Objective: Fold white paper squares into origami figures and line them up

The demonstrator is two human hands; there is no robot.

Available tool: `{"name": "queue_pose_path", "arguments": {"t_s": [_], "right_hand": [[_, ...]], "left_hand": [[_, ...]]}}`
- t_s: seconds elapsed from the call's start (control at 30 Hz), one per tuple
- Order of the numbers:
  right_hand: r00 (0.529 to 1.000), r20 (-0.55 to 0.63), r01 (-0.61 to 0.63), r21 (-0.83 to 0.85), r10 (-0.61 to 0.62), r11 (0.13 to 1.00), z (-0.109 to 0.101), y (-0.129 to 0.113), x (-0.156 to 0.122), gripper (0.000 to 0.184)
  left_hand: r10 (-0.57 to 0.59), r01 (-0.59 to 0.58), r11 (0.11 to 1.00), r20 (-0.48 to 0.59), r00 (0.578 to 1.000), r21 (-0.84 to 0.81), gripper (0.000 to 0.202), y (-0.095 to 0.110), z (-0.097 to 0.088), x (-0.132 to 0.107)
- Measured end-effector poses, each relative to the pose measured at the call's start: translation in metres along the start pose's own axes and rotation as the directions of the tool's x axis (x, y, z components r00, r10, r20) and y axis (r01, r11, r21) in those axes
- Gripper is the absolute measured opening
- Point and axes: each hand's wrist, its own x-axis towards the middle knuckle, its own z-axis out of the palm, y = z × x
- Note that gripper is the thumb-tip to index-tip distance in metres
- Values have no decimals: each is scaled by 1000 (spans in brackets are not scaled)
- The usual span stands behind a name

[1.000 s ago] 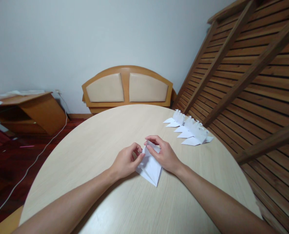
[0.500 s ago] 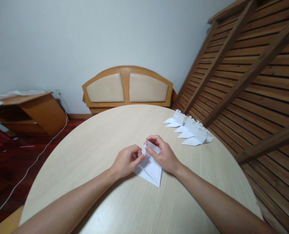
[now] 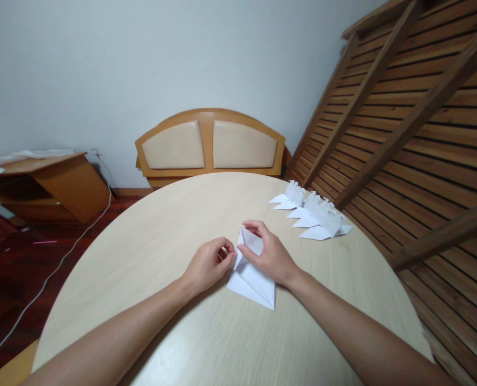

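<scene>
A folded sheet of white paper [image 3: 255,285] lies at an angle on the round table [image 3: 158,230], its near end coming to a point at the lower right. My right hand [image 3: 273,256] grips its upper part, thumb on the near face and fingers curled behind the far edge. A narrow flap stands up beside the right thumb. At the left edge of that flap, the thumb and fingertips of my left hand [image 3: 209,264] are pinched together on the paper; the exact contact is partly hidden.
Several white folded-paper birds [image 3: 318,217] stand in a row near the table's right rim. Beyond the table is a padded headboard [image 3: 208,142]. Wooden slats [image 3: 415,118] lean on the right. A low desk [image 3: 61,185] and a white cable [image 3: 67,254] are at left.
The paper's near end has swung slightly right. My left fingertips have shifted to the flap's left edge, and more of the narrow upright flap shows beside my right thumb.
</scene>
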Motion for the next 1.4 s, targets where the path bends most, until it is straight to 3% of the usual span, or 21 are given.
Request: {"name": "queue_pose_path", "arguments": {"t_s": [0.13,0.4,0.57,0.83,0.97,1.17,1.27,1.4], "right_hand": [[994,109,23,-142,-7,990,-2,-3,-3,77],[978,184,117,-75,-102,990,-2,-3,-5,71],[955,249,202,-132,-165,970,-2,-4,-5,96],[977,207,93,-215,-48,972,3,12,-7,100],[988,144,-18,-218,50,976,0,13,-6,84],[994,78,-60,-197,77,979,-5,12,0,29],[993,90,-62,-175,79,983,-5,8,1,21],[979,193,-27,-172,60,985,-4,0,-2,15]], "left_hand": [[-13,13,1000,4,1000,-21,9,-1,0,0],[8,-7,1000,44,999,-26,28,-4,0,-1],[-23,23,998,3,1000,-62,25,-7,3,1],[-73,73,997,-32,997,-10,42,-11,3,1],[-80,81,997,-45,996,21,45,-10,2,1],[-108,108,994,-39,993,-2,43,-13,2,1],[-115,115,993,-52,992,-5,43,-12,1,1],[-127,132,990,-74,989,56,50,-14,0,1]]}}
